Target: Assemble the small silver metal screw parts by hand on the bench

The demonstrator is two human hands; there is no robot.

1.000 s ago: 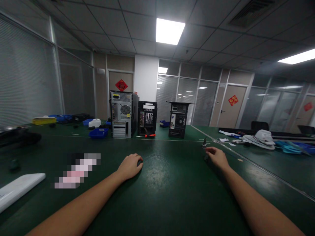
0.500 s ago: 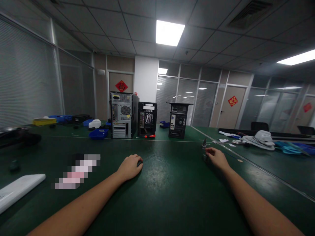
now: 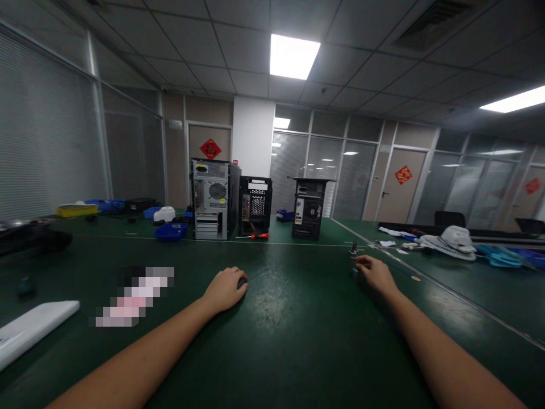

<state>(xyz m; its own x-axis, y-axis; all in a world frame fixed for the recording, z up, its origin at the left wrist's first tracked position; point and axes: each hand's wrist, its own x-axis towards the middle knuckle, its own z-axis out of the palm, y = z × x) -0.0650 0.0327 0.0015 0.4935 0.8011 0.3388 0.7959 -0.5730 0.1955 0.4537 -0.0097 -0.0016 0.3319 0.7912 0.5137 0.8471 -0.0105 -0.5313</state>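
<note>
Resting on the green table (image 3: 272,358), my left hand (image 3: 225,289) has its fingers bent and drawn in toward the thumb. A small dark patch (image 3: 242,282) shows between thumb and fingers; I cannot make out what it is. Farther right, my right hand (image 3: 377,274) pinches with thumb and fingertips at a small metallic cylinder (image 3: 355,274), low over the tabletop. Just beyond those fingertips a small dark metal part (image 3: 353,249) with a pointed top stands upright on the table.
Three computer cases stand at the back: a tall one (image 3: 210,199), a black one (image 3: 254,207) and another black one (image 3: 307,210). A red-handled screwdriver (image 3: 260,236) lies before them. Blue trays (image 3: 170,232) sit left, a white flat object (image 3: 38,326) nearer, a white hat (image 3: 453,241) right.
Both hands hold almost the same position. The view has hardly shifted, and nothing on the table has visibly moved.
</note>
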